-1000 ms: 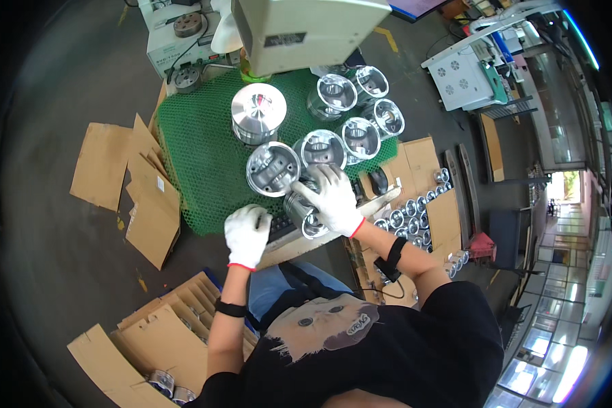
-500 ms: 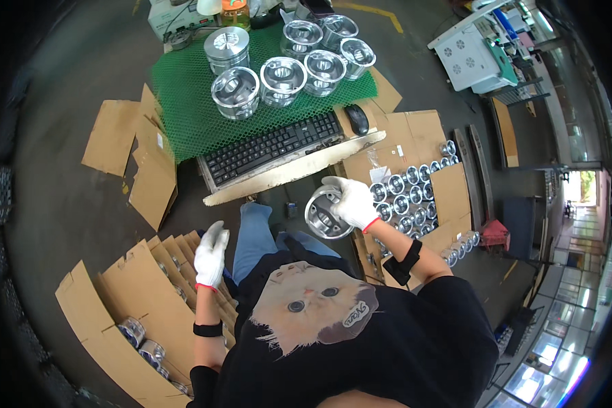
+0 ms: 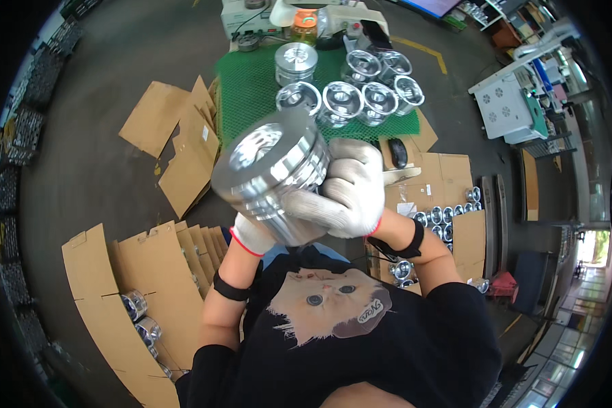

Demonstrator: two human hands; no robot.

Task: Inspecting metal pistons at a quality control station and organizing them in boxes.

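A shiny metal piston (image 3: pixel 289 178), slightly blurred, is raised close in front of me, tilted with its crown toward the upper left. My right hand (image 3: pixel 347 187), in a white knit glove with a red cuff, is closed around its right side, thumb across the lower skirt. Behind the piston's lower left is my left hand (image 3: pixel 253 234), gloved the same way. Its fingers are hidden by the metal, so its grip does not show. Beyond, several more pistons (image 3: pixel 342 102) stand on a green mesh mat (image 3: pixel 241 92).
A mouse (image 3: pixel 397 153) lies right of my right hand. At the right is a cardboard box (image 3: pixel 469 238) holding rows of pistons. Another carton (image 3: pixel 102 299) with dividers and pistons sits at the lower left. Folded cardboard (image 3: pixel 153 119) lies left of the mat.
My right hand has lifted the piston from beside the right-hand box up toward the middle. My left hand, open and apart before, has come up behind it. The view has shifted.
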